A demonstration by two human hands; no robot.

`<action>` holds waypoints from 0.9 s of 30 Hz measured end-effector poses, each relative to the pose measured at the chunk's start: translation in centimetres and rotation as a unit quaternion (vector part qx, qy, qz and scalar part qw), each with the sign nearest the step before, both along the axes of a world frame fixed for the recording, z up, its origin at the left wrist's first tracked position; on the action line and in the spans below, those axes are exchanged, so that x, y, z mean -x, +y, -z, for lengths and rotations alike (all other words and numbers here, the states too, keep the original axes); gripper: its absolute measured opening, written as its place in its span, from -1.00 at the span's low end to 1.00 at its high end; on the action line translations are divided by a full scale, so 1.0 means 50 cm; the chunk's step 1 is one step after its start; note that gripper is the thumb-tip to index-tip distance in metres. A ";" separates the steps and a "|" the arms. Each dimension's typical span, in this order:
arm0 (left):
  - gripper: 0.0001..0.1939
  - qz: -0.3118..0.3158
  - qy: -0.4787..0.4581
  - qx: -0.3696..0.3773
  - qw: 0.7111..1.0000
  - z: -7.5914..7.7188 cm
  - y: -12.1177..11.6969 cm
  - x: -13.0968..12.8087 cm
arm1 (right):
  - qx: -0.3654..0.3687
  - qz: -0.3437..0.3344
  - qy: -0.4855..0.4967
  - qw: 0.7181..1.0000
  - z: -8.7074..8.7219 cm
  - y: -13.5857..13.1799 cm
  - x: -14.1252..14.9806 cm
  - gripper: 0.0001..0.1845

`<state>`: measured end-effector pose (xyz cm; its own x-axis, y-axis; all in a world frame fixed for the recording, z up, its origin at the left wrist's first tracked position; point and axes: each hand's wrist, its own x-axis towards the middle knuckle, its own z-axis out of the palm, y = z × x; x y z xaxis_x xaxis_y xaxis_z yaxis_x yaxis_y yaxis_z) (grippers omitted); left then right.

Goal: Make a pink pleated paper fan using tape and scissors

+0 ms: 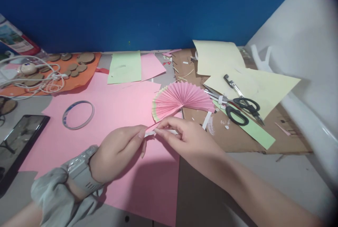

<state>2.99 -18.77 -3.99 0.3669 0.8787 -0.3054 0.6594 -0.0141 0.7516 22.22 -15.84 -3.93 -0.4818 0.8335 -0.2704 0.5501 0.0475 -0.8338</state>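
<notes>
Reaches in from eight o'clock, taking the white paper strip [150, 134] as the dial's centre, with the left hand [118, 151], back of the hand up and thumb stretched toward the right. Wears a grey watch [86, 170] and a grey-green scrunchie [56, 193] at that wrist. Pinches the strip there between closed thumb and fingers [136, 136], with one fingertip dipping below. Comes in from four o'clock with the right hand [188, 137], the forearm long and slanting, the wrist nearly straight. Grips the same strip just to the right with thumb and index fingers [165, 128] shut together, the others curled inward. Meets almost tip to tip, low over a large pink sheet [113, 111]. Lies just beyond the hands, at one o'clock: a pleated paper fan [185, 96], pink with a green and yellow edge at the left, spread partly over cardboard [224, 139]. Has black-handled scissors [239, 105] lying between two and three o'clock, across a pen [236, 88] and a green strip [258, 133]. Shows pale yellow sheets [219, 58] from one to two o'clock, a green sheet [125, 68] at eleven, a tape ring [92, 114] and, farther out, a phone [19, 149] near nine, and an orange sheet [86, 75] at ten.
</notes>
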 end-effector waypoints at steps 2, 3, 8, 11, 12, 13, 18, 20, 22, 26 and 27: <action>-0.59 0.010 -0.018 -0.010 1.000 0.002 -0.001 0.002 | 0.011 0.008 0.025 1.000 0.003 -0.001 0.000 -0.83; -0.59 0.014 -0.029 -0.013 0.999 0.004 -0.002 0.003 | 0.018 0.009 0.040 0.999 0.006 -0.001 0.000 -0.83; -0.58 0.038 -0.067 -0.007 0.997 0.013 -0.004 0.007 | 0.030 0.018 0.086 0.996 0.014 0.000 0.003 -0.82; -0.57 0.043 -0.059 -0.014 0.997 0.015 -0.003 0.006 | 0.043 0.029 0.101 0.994 0.014 -0.001 0.003 -0.86; -0.57 0.046 -0.053 -0.014 0.997 0.015 -0.003 0.005 | 0.054 0.030 0.106 0.992 0.014 -0.001 0.003 -0.87; -0.57 0.049 -0.048 -0.014 0.998 0.014 -0.003 0.004 | 0.062 0.030 0.109 0.992 0.014 -0.002 0.003 -0.88; -0.57 0.013 -0.058 -0.022 0.998 0.018 -0.009 0.001 | 0.025 0.008 0.099 0.995 0.009 -0.008 0.005 -0.87; -0.56 -0.015 -0.066 -0.022 0.997 0.020 -0.011 -0.001 | -0.039 -0.019 0.086 0.995 0.005 -0.010 0.007 -0.86; -0.55 -0.035 -0.080 -0.019 0.996 0.021 -0.012 -0.003 | -0.100 -0.041 0.089 0.990 0.002 -0.011 0.009 -0.83; -0.54 -0.049 -0.122 -0.006 0.991 0.021 -0.011 -0.005 | -0.100 -0.047 0.128 0.986 0.002 -0.012 0.012 -0.83; -0.54 -0.047 -0.130 -0.005 0.990 0.022 -0.011 -0.006 | -0.086 -0.042 0.136 0.986 0.002 -0.012 0.012 -0.84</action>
